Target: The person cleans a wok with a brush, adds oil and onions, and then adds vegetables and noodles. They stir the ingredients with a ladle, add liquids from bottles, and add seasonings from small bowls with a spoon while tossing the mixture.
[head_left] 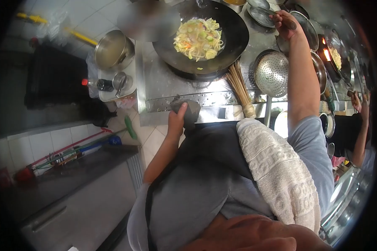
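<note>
My right hand (285, 26) reaches to the top right, its fingers closed round the wooden handle of a metal ladle (260, 5). The ladle's bowl is over a round metal pan (261, 17). Lower down, near the stove's front edge, my left hand (177, 119) grips a dark grey cloth (190, 113). In front of me a large black wok (235, 31) sits on the stove. Chopped vegetables and what look like noodles (199, 39) lie in the middle of it.
Right of the wok are a bamboo brush (240, 90) and a perforated strainer (272, 73). A steel pot (112, 50) and bottle (98, 84) stand left. At far right, another person's hand (356, 102) is near a wok (336, 58) with flames beside it.
</note>
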### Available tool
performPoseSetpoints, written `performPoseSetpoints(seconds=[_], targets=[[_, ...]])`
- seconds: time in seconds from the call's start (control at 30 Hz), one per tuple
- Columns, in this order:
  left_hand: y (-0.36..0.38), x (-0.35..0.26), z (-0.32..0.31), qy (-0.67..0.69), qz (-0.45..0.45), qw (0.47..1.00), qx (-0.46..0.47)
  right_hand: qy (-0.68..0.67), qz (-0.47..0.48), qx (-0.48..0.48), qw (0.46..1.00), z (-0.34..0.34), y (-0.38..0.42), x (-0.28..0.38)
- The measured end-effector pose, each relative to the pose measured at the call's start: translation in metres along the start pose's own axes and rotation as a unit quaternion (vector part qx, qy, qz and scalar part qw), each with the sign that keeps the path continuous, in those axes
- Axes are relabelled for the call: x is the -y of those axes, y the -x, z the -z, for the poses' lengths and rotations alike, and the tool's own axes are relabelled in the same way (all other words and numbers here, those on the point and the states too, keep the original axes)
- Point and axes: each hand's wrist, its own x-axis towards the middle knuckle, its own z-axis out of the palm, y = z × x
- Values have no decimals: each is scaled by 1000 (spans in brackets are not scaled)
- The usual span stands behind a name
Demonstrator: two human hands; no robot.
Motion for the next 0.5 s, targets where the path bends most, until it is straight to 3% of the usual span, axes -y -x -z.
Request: performPoseSetpoints(seconds=[0.13,0.4,0.5], targets=[[-3,-16,-20,59,-27,998,21,24,50,-37,998,-19,12,-8],[-19,-32,-24,200,84,973,82,9,29,-13,999,-19,20,-10],[-30,-37,-29,239,88,963,91,20,29,-16,999,-12,21,-9]])
